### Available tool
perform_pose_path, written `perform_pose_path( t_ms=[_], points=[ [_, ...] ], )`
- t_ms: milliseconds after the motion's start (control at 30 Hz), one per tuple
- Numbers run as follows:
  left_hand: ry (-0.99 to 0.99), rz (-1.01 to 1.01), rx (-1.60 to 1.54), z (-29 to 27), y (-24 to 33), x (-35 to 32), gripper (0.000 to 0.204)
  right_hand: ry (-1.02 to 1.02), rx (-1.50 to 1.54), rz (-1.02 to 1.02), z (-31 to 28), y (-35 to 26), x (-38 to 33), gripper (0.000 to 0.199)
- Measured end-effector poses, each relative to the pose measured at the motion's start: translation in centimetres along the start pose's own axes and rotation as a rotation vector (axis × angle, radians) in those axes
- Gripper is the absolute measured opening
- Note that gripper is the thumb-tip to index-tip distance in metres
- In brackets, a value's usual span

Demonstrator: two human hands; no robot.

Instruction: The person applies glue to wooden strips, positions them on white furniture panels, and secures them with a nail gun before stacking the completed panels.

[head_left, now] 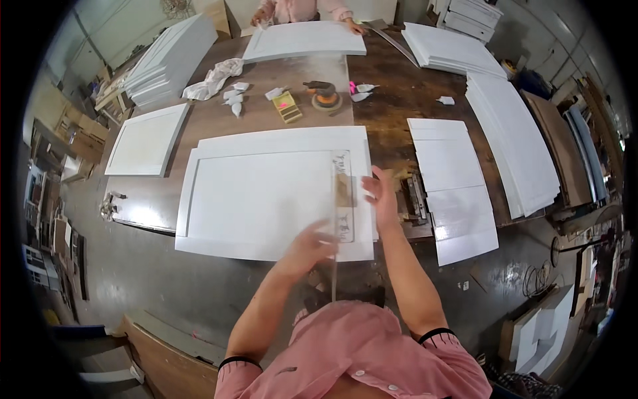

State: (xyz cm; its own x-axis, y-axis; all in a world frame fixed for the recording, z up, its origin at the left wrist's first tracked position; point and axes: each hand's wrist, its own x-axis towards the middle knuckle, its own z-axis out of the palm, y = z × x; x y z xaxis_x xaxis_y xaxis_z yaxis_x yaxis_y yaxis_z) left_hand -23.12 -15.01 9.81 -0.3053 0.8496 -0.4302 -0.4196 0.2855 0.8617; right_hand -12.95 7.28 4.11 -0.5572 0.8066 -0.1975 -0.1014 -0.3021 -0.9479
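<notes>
In front of me lies a white panel (259, 199) with a raised frame, on top of another white board whose edge shows beyond it. A narrow pale strip (345, 229) with handwritten marks and a brown patch lies along the panel's right side. My left hand (310, 247) is over the panel's near edge, beside the strip's lower end. Motion smears its fingers, and whether they hold anything is unclear. My right hand (381, 193) is at the panel's right edge, fingers apart, with nothing visible in it. A thin pale band (334, 279) hangs below the near edge toward my waist.
An orange sander (325, 98), a yellow box (287, 106) and several small white bottles (234, 100) stand beyond the panel. White panel stacks (171, 60) rise far left and right (512, 143). White boards (458, 186) lie at right. Across the table, a person handles another panel (306, 40).
</notes>
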Motion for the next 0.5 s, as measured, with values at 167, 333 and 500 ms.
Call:
perform_pose_path(
  t_ms=[167,333,500],
  points=[
    [0.165,-0.020,0.217,-6.2,-0.3,3.4,0.066,0.002,-1.077,-0.351,2.3,5.2,1.5,0.062],
    [0.296,-0.054,0.471,-7.3,-0.1,8.4,0.072,0.021,-1.288,-0.472,2.9,6.0,1.9,0.052],
    [0.471,0.021,0.929,-5.1,-0.1,11.4,0.073,0.102,-1.290,-0.526,2.2,7.7,2.7,0.051]
  ],
)
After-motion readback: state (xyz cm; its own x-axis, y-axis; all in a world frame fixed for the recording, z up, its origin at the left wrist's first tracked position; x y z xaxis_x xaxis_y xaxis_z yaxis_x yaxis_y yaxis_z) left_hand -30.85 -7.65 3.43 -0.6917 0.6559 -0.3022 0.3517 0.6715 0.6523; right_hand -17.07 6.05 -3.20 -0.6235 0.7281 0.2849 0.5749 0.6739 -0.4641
